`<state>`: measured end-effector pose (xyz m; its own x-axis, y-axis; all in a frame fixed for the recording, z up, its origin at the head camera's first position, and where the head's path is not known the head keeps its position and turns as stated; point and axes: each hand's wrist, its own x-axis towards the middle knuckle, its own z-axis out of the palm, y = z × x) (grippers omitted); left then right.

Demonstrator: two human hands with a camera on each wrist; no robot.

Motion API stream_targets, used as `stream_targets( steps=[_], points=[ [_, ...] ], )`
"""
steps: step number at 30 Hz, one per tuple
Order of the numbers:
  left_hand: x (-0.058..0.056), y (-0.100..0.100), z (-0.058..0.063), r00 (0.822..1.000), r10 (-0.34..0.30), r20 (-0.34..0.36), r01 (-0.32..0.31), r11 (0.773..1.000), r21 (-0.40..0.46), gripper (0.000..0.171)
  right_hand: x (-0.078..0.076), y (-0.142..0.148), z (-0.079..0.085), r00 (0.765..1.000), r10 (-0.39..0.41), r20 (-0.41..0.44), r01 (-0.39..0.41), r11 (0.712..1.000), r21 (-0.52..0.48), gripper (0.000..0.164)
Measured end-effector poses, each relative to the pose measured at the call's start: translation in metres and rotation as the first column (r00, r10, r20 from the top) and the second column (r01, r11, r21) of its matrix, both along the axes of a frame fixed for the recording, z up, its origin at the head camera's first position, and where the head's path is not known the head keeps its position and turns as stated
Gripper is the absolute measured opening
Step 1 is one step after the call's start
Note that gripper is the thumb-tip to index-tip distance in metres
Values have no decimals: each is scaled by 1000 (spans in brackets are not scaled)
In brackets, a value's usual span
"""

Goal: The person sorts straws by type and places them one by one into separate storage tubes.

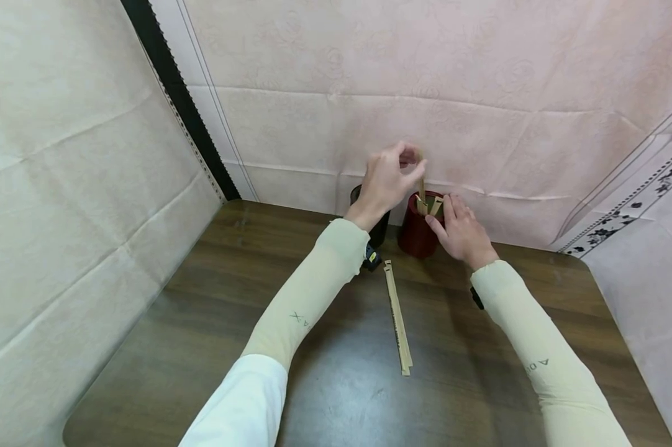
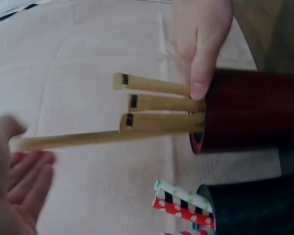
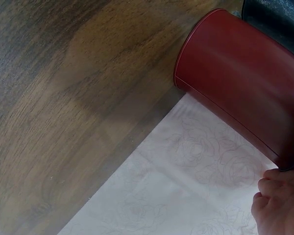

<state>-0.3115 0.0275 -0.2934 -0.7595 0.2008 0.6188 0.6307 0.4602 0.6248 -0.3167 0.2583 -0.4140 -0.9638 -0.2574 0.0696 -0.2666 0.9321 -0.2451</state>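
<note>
My left hand (image 1: 389, 177) is above the dark red cup (image 1: 418, 233) and pinches the upper end of a slim brown paper packet (image 2: 83, 140). The packet's lower end is inside the cup. Beside it, several similar packets (image 2: 159, 120), each with a dark mark near the tip, stick out of the cup. My right hand (image 1: 463, 233) holds the cup at its right rim, the thumb lying by the opening. In the right wrist view, curled fingers (image 3: 279, 196) touch the cup's upper edge. What is inside the packets is hidden.
A black cup (image 2: 259, 205) with several patterned paper straws (image 2: 183, 200) stands left of the red cup, partly behind my left wrist. Slim brown packets (image 1: 397, 316) lie on the wooden table (image 1: 336, 372) nearer to me. A cloth-covered wall (image 1: 481, 124) rises close behind the cups.
</note>
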Motion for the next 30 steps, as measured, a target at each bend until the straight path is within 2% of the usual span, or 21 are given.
stream_targets(
  steps=[3, 5, 9, 12, 16, 20, 26, 30],
  points=[
    [4, -6, 4, 993, 0, 121, 11, 996, -93, 38, -1, -1, 1, 1000, 5, 1, -5, 1000, 3, 95],
    [7, -11, 7, 987, 18, 157, 1, 993, -118, 42, -1, -2, 2, 1000, 7, 2, -7, 1000, 5, 96],
    [15, -21, 9, 988, 40, 150, -19, 990, -140, 36, -1, -2, 2, 1000, 6, 7, -6, 1000, 6, 96],
    [22, -27, 6, 991, 40, 128, -20, 989, -149, 32, -1, -1, 2, 1000, 5, 12, -5, 1000, 7, 96],
    [32, -34, -3, 993, 40, 108, -23, 989, -149, 28, -1, 0, 0, 1000, 3, 8, -3, 1000, 10, 95],
    [41, -40, -13, 993, 64, 99, -44, 980, -194, 24, 0, 0, 0, 1000, -2, -1, 2, 1000, 9, 94],
    [47, -46, -33, 990, 102, 92, -68, 946, -318, 21, 1, -2, 0, 1000, -1, -4, 1, 1000, 13, 94],
    [49, -46, -50, 984, 118, 132, -60, 923, -381, 21, 0, -1, 0, 1000, -1, -7, 2, 1000, 12, 94]
  ],
)
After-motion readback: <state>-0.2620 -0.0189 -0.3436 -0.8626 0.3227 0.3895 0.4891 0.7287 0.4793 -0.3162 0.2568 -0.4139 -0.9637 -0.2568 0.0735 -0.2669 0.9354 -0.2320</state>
